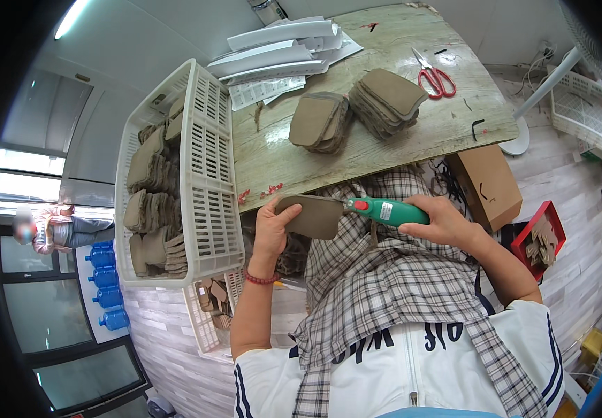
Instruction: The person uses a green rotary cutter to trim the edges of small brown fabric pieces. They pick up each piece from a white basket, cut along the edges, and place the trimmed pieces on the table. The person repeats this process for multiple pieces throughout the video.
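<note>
My left hand (271, 230) grips a flat brown leather-like piece (311, 216) by its left edge, just below the table's near edge. My right hand (442, 221) holds a green hand-held power tool (388, 211) with a red button, its tip touching the piece's right edge. On the wooden table (377, 146) lie two stacks of similar brown pieces (319, 122), (388, 101). A plaid cloth (384, 279) covers my lap beneath both hands.
A white plastic crate (203, 202) of brown pieces stands at my left, a second crate below it. Red scissors (437, 79) and white papers (280, 56) lie on the table. A cardboard box (488, 182), a red tray (541, 240) and a white basket (583, 111) are at right. A person (46, 228) stands far left.
</note>
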Motion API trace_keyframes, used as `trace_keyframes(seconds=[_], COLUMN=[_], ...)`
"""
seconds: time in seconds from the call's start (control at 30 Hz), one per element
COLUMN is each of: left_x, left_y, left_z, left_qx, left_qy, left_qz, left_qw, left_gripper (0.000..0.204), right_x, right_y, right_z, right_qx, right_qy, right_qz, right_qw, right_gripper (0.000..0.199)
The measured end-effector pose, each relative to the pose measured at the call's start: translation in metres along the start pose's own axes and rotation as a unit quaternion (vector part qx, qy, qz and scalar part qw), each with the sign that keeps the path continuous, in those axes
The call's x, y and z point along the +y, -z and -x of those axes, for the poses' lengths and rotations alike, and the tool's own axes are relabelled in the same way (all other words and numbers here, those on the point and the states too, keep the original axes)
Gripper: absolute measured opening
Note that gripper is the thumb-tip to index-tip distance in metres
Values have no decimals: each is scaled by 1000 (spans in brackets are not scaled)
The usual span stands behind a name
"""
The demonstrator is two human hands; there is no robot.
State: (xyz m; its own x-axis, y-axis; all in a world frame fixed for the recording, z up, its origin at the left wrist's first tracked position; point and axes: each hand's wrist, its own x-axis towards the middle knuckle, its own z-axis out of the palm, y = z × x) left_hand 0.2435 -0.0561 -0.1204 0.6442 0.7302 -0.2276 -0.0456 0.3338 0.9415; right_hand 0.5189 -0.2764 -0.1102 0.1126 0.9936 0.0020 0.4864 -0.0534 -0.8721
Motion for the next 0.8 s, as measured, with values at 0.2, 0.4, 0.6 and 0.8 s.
trace_keyframes(seconds=[0.2,0.4,0.6,0.8], left_x=[0,-1,-1,1], left_y=[-4,-9,-14,-19], left_z=[0,-3,-6,-7], left_qx=[-9,-29,-40,-43], left_qy=[8,24,29,44], left_qz=[-18,-36,-46,-50], left_qw=[1000,999,998,997], left_gripper=[18,16,16,17], right_x=[-1,-7,-4,-10], right_y=[-2,0,-4,-6], right_z=[-2,-6,-11,-20], right_qx=[-3,-16,-7,-12], right_qy=[10,-5,5,-7], right_qz=[15,3,13,8], right_qw=[1000,1000,1000,1000], right_gripper=[47,48,47,47])
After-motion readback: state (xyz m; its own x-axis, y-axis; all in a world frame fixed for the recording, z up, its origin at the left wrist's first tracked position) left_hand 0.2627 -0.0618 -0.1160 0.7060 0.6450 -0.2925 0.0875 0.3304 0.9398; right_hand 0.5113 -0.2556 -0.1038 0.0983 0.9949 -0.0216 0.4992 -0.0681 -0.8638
